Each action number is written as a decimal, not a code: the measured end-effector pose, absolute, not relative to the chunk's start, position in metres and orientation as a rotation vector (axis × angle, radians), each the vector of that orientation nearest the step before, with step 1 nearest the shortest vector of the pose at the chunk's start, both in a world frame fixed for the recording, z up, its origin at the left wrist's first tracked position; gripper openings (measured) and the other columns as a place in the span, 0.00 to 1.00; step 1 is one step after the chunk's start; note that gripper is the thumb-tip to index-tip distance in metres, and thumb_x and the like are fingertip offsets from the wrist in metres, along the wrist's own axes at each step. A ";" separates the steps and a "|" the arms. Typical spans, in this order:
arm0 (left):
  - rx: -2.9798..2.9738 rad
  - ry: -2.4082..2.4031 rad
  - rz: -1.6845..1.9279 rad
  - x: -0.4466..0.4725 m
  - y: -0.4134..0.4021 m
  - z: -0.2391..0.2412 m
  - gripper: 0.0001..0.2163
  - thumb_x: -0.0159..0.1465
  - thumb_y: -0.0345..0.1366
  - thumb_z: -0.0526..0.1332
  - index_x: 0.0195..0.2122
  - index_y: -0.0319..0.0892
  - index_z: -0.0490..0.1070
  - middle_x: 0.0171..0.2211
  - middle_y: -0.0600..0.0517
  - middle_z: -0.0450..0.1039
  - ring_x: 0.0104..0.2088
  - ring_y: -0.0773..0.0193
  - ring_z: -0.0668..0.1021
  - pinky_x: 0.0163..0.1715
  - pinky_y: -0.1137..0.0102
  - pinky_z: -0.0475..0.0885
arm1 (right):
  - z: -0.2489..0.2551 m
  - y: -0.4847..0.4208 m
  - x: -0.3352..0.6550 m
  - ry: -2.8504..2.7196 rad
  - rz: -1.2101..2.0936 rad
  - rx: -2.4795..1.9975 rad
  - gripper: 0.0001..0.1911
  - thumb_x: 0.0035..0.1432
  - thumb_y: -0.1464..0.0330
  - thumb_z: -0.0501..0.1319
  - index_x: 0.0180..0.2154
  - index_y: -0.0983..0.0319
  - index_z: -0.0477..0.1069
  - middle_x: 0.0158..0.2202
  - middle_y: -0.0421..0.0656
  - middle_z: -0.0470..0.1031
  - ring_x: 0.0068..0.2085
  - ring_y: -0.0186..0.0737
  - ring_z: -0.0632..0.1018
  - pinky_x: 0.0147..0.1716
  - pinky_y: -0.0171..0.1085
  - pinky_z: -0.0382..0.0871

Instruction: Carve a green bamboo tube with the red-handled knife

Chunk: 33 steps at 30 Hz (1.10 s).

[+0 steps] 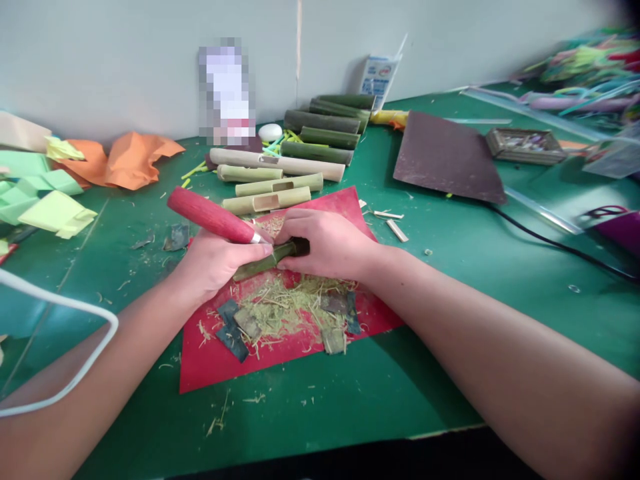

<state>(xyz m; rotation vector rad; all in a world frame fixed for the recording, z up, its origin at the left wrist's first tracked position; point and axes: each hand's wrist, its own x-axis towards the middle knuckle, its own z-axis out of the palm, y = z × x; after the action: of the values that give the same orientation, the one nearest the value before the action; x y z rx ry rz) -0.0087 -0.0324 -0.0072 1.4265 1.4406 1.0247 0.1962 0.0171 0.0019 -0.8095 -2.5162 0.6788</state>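
My left hand [213,260] is closed around a carving tool with a red wooden handle [213,217] and a metal collar; its tip meets the bamboo and the blade itself barely shows. A short green bamboo tube [260,265] lies between both hands, tilted up to the right. Its right end is gripped by my right hand [330,243], thumb on the near side and fingers over the far side. Beneath them is a red sheet [200,370], strewn with bamboo shavings [285,307] and several dark bark chips [231,332].
Behind the sheet, several bamboo tubes [320,137] lie in a row, some with notches cut out. A phone [225,90] leans on the wall. To the right are a brown board [445,160], a small box [525,145] and a black cable [560,239]. Crumpled paper [135,160] lies left.
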 end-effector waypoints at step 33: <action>1.768 1.534 0.997 -0.001 -0.039 0.006 0.05 0.57 0.41 0.67 0.28 0.47 0.75 0.33 0.54 0.79 0.37 0.57 0.79 0.42 0.64 0.73 | 0.002 0.021 0.195 -2.500 0.711 -0.811 0.08 0.51 0.70 0.67 0.37 0.62 0.77 0.40 0.44 0.76 0.40 0.39 0.75 0.37 0.36 0.63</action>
<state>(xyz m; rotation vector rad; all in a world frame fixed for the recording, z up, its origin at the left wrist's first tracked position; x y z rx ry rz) -0.0013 -0.0391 0.0058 1.7678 1.5342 0.9973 0.1951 0.0210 0.0024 -0.8110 -2.4997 0.7105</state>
